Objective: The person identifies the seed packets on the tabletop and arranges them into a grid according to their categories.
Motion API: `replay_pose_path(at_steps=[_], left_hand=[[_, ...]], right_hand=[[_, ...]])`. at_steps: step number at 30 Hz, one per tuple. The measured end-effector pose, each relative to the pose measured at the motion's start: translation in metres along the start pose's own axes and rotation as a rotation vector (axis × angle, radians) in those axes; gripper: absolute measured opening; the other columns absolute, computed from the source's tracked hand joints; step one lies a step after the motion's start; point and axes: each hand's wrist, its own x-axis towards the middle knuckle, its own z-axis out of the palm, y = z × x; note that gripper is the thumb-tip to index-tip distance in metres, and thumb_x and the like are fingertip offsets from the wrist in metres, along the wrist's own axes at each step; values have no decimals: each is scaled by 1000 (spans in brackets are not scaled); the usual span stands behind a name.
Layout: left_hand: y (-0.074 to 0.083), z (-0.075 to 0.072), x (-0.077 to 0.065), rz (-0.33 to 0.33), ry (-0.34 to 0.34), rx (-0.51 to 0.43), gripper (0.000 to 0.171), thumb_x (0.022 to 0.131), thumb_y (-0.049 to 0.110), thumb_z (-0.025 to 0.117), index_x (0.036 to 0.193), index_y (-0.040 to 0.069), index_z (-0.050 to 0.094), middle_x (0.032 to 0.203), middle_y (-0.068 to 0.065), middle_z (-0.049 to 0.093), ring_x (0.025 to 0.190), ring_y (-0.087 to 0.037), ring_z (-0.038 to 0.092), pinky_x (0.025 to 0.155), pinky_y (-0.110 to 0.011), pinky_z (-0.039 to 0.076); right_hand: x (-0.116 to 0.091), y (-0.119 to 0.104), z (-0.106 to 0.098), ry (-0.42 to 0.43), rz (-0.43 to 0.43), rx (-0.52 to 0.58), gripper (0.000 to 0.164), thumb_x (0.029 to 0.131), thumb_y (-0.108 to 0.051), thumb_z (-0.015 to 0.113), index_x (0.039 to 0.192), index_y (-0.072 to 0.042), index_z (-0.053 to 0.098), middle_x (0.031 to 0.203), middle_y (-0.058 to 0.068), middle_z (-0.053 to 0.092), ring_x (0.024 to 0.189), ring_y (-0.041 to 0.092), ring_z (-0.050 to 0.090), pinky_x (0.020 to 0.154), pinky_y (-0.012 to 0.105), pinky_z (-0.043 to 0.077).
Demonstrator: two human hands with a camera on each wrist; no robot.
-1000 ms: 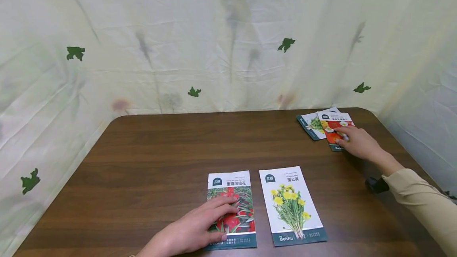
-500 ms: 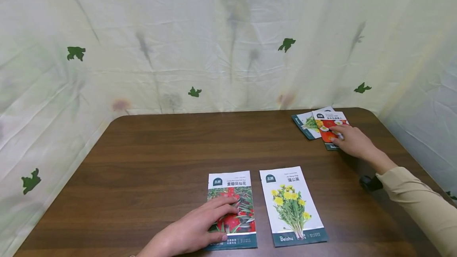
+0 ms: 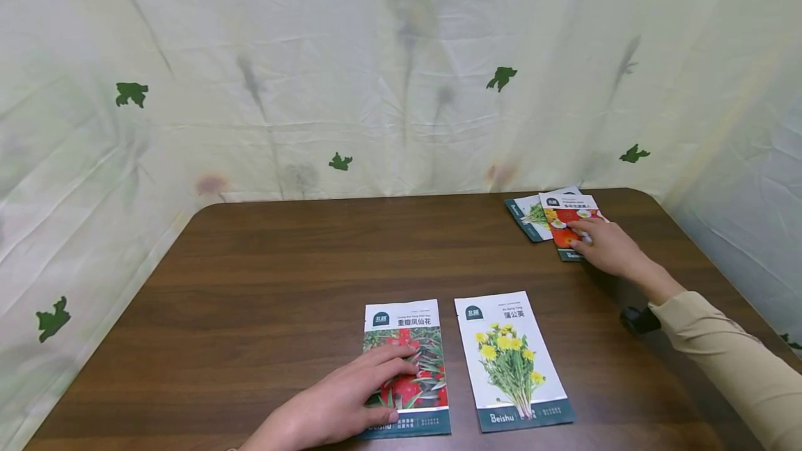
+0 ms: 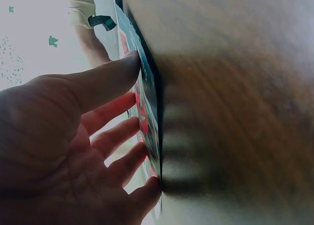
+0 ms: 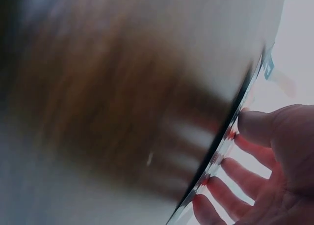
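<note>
My left hand (image 3: 341, 392) rests with its spread fingertips on a seed packet with red flowers and green leaves (image 3: 428, 357), flat at the front of the table. In the left wrist view the thumb (image 4: 110, 80) and fingers touch the packet's face. At the far right corner, my right hand (image 3: 610, 246) presses its fingertips on a seed packet with red and orange flowers (image 3: 564, 218). That packet partly covers a white seed packet with a green plant picture (image 3: 531, 218). The right wrist view shows the extended fingers (image 5: 245, 178) on the packet's surface.
A seed packet with yellow dandelions (image 3: 514, 360) lies just right of the red-flower one. The brown wooden table (image 3: 250, 284) has rounded far corners. A pale curtain with green leaf prints (image 3: 376, 89) hangs behind it and along both sides.
My right hand has slid left along the table's far side, and both overlapping packets have shifted left with it. My left hand and the two front packets have stayed put.
</note>
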Motion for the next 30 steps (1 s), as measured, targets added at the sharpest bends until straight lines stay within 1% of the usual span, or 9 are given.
replay_pose_path(at_steps=[4, 11, 18, 23, 30], left_hand=[[0, 0, 0, 2, 0, -2, 51, 91, 31, 71, 138, 28, 53, 153, 12, 35, 139, -20, 33, 108, -42, 38], [0, 0, 1, -6, -7, -5, 51, 91, 32, 71, 138, 29, 53, 153, 12, 35, 138, -20, 33, 107, -42, 38], [1, -1, 1, -24, -22, -18, 52, 91, 35, 71, 138, 31, 52, 153, 12, 35, 138, -20, 33, 107, -42, 38], [1, -1, 1, -25, -23, -20, 52, 91, 34, 71, 139, 31, 52, 153, 12, 34, 138, -20, 32, 107, -43, 39], [0, -1, 1, -22, -24, -17, 51, 91, 36, 71, 138, 31, 52, 153, 13, 34, 138, -20, 32, 107, -43, 39]], right_hand=[[0, -3, 1, -6, -7, 3, 49, 95, -15, 61, 135, 11, 49, 134, 38, 45, 120, 55, 41, 99, 69, 32], [0, -10, 2, 7, -32, 3, 49, 95, -14, 62, 134, 12, 51, 134, 39, 45, 119, 55, 42, 100, 68, 32], [0, -14, 3, 6, -17, 17, 50, 95, -15, 62, 135, 11, 50, 136, 39, 42, 122, 55, 38, 101, 69, 29], [-3, -15, 4, 19, -29, 13, 49, 94, -13, 61, 134, 12, 50, 135, 40, 42, 124, 56, 37, 103, 68, 25], [-10, -17, 7, 22, -40, 13, 49, 93, -12, 62, 134, 13, 50, 133, 39, 44, 121, 54, 40, 101, 67, 29]])
